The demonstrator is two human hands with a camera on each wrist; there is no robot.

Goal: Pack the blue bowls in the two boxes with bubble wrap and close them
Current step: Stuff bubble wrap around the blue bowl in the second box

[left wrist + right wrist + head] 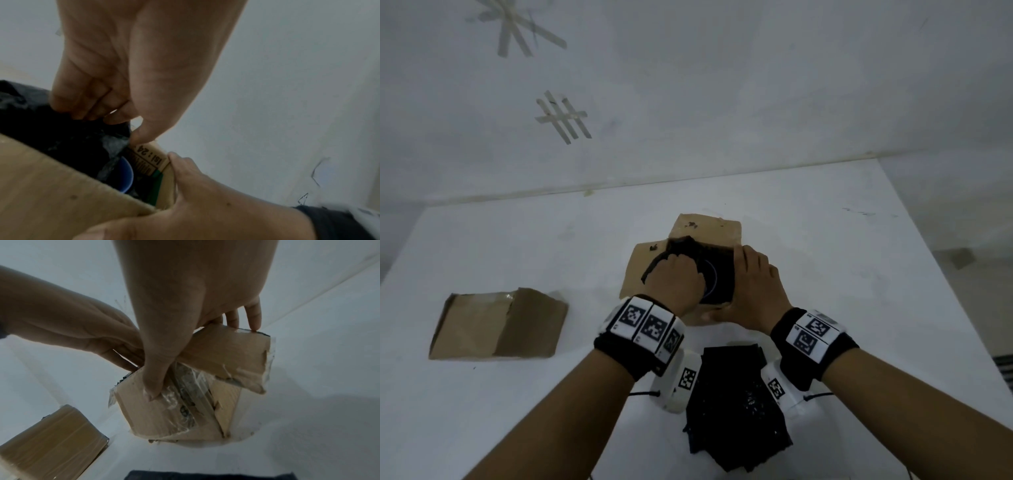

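Now the left hand (pixel 674 278) is clutching bubble wrap (pixel 61 138) over the bowl (pixel 127 176). The right hand (pixel 753 291) is gripping the box (pixel 144 410) — at its side.

- The bench (pixel 859 274) is white, with a few faint grey scuffs.
- The wall (pixel 722 85) is off-white. On it, beige strips form a tape hatch (pixel 563 118) and, higher up, a tape star (pixel 517 27).
- The open box (pixel 705 228) is brown cardboard with dark specks on its flaps. Its inner wall carries black print and a green band (pixel 157 186), and glossy clear tape (pixel 180 399) crosses its outside.
- The bowl (pixel 126 175) is blue.
- The wrap (pixel 68 139) in the open box is black with a greyish sheen.
- The spare wrap (pixel 736 404) is black too.
- The shut box (pixel 496 325) is brown, with shiny clear tape along its top.
- The wristbands (pixel 619 346) are black, with white panels bearing black square-code markers.
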